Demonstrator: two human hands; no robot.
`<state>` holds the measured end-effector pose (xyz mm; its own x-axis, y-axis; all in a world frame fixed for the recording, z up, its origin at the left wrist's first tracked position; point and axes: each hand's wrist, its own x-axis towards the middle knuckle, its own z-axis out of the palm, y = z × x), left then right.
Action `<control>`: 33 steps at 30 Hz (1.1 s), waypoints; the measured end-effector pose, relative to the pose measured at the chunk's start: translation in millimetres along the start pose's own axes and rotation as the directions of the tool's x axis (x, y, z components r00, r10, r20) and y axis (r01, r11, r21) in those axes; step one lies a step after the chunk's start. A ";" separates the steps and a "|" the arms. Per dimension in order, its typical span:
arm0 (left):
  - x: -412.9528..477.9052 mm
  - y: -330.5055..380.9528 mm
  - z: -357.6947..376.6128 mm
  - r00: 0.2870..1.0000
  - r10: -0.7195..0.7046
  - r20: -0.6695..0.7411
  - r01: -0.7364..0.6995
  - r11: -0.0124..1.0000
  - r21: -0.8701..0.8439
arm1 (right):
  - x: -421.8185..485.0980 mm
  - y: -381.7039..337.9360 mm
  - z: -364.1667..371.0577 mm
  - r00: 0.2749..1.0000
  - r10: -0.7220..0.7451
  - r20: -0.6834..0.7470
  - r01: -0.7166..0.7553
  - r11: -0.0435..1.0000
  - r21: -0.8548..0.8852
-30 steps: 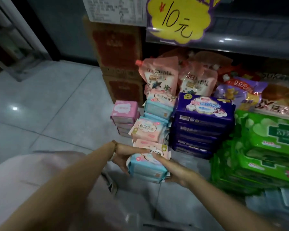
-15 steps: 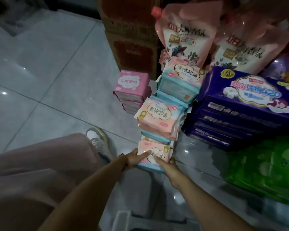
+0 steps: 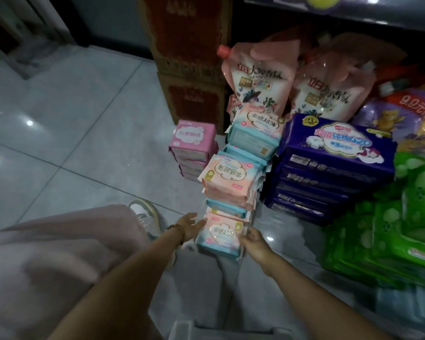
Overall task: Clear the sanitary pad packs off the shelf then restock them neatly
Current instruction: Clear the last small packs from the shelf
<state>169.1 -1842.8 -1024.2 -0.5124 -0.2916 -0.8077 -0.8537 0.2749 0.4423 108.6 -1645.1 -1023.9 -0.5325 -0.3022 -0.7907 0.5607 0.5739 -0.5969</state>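
Note:
A pink-and-teal sanitary pad pack [image 3: 221, 236] lies on the floor at the near end of a row of pad stacks. My left hand [image 3: 191, 225] touches its left side with fingers spread. My right hand [image 3: 253, 242] presses against its right edge, fingers loosely bent. Behind it rises a peach pack stack [image 3: 231, 182], then a teal-and-pink stack [image 3: 255, 133]. A pink pack stack [image 3: 194, 146] stands to the left. Purple packs [image 3: 334, 163] are piled on the right.
Green packs [image 3: 402, 231] lie at the far right. Two pink refill pouches [image 3: 258, 77] lean behind the stacks, beside brown cartons [image 3: 194, 69]. A dark shelf edge [image 3: 353, 18] runs overhead. My knee in pale trousers [image 3: 59, 253] and a shoe [image 3: 145, 217] are at the left. A white bin rim [image 3: 206, 330] shows at the bottom.
The pack I held in the air a second ago now rests on the floor. My left hand has slid off its top to its left side, and the view has tilted up slightly.

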 end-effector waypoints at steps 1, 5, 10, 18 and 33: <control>-5.9 6.3 -8.2 1.000 -0.014 -0.019 0.015 0.998 0.057 | -12.0 -8.4 -7.7 0.999 -0.036 0.002 0.036 0.997 -0.066; -45.6 42.9 -48.5 0.998 0.039 -0.048 -0.022 0.947 0.319 | -67.6 -54.1 -43.6 0.969 -0.246 0.029 0.242 0.915 -0.322; -130.2 118.9 -96.4 0.934 0.356 -0.019 -0.235 0.655 0.718 | -120.1 -116.0 -97.4 0.868 -0.484 0.114 0.445 0.654 -0.612; -213.2 263.1 -169.8 0.713 0.701 -0.030 -0.402 0.443 0.801 | -208.8 -258.9 -180.4 0.647 -0.752 0.127 0.587 0.385 -0.712; -214.0 491.6 -252.3 0.570 0.799 -0.194 -0.633 0.577 0.516 | -138.5 -475.5 -283.6 0.544 -0.799 -0.256 0.781 0.594 -0.192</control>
<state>-164.4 -1876.4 -535.6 -0.9918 -0.1241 -0.0314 -0.1199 0.8159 0.5656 -264.0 -1660.2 -591.9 -0.9000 -0.4283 0.0815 -0.2050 0.2507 -0.9461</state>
